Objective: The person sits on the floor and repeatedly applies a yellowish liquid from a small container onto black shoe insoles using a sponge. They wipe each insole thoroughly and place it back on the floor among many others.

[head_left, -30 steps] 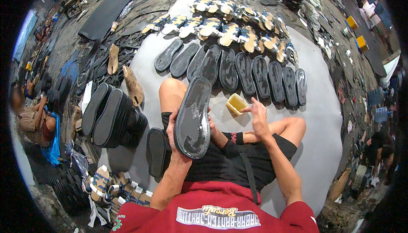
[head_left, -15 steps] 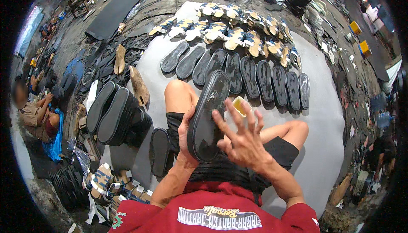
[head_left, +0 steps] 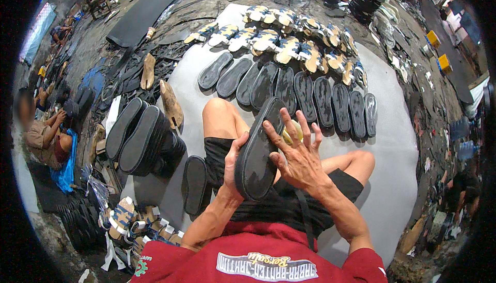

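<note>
A black shoe sole (head_left: pixel 257 161) stands tilted above my lap, its upper face shiny and wet-looking in patches. My left hand (head_left: pixel 233 167) grips it along its left edge, thumb toward the top. On the other side my right hand (head_left: pixel 302 161) has its fingers spread, with fingertips at the sole's right edge. Behind those fingers shows part of a small pale-yellow container (head_left: pixel 290 132); most of it is hidden, and I cannot tell whether the hand touches it. Beyond the held sole, a row of similar black soles (head_left: pixel 315 99) lies on the grey mat (head_left: pixel 395 154).
Rows of sandal uppers on wooden lasts (head_left: pixel 266 40) stand behind the soles. At the left are a stack of black soles (head_left: pixel 142 143), a single sole (head_left: pixel 195 185) and loose lasts (head_left: pixel 170 102). Another person (head_left: pixel 49 138) sits far left. Scraps cover the floor around the mat.
The held sole has turned and dropped slightly toward me and to the right. My right hand's fingers have shifted upward and lie closer against its edge.
</note>
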Tool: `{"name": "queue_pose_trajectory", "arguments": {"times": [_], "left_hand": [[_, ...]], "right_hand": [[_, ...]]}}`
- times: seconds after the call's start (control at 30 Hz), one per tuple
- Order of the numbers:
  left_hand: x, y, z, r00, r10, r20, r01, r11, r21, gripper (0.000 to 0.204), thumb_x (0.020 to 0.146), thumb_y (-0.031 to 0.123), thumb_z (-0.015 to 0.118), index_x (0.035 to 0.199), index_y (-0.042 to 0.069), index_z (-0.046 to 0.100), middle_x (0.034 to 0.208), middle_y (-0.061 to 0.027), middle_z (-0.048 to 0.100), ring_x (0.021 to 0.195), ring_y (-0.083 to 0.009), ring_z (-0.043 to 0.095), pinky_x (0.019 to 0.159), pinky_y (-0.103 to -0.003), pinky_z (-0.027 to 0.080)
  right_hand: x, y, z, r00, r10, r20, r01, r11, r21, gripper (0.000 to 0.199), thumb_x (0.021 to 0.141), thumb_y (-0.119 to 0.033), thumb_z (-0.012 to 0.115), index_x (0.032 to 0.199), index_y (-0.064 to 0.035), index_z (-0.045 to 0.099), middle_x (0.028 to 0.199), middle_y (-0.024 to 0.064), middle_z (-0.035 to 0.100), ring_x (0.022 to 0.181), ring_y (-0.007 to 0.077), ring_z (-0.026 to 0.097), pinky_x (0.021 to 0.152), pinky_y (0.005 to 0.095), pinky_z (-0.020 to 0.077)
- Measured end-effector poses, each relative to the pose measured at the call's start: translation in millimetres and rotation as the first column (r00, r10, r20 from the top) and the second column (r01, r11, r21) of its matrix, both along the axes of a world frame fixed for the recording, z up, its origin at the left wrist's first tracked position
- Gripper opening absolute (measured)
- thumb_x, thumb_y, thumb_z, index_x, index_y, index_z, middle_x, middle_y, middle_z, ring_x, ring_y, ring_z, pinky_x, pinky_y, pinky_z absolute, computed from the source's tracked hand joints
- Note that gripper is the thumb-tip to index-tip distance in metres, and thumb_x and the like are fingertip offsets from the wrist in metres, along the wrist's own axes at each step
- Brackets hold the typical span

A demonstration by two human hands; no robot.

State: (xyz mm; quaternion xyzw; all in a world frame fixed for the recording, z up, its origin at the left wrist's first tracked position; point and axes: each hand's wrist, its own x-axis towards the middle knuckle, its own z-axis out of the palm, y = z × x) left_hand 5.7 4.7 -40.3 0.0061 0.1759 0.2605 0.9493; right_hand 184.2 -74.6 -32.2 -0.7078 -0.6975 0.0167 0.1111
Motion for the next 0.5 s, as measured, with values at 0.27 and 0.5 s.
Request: {"name": "queue_pose_trajectory", "arguments": {"times": [0.27, 0.5], "left_hand": [[2.2, -0.2, -0.7, 0.995, -0.022, -0.096, 0.024, 0.999, 0.023, 0.056, 0.111, 0.056, 0.045, 0.147, 0.016, 0.059, 0.127, -0.009, 0.072, 0.097, -0.0234, 0.076, 0.085, -0.041, 0.066], [3.1, 5.6, 3.1, 0.99, -0.073, -0.123, 0.072, 0.997, -0.011, 0.056, 0.11, 0.059, 0.043, 0.143, 0.017, 0.061, 0.117, -0.0098, 0.074, 0.084, -0.0254, 0.077, 0.071, -0.042, 0.067]], "right_hand": [[-5.9, -2.3, -4.4, 0.993, 0.066, -0.095, -0.07, 0.997, -0.034, 0.059, 0.112, -0.056, 0.043, 0.169, -0.0439, 0.038, 0.183, 0.0069, 0.013, 0.166, 0.039, 0.009, 0.128, 0.0661, 0.0045], [-2.9, -4.0, -2.1, 0.983, 0.128, -0.132, -0.136, 0.989, -0.057, 0.056, 0.112, -0.054, 0.046, 0.167, -0.0477, 0.04, 0.184, 0.0055, 0.012, 0.166, 0.0394, 0.009, 0.127, 0.0678, 0.0031]]}}
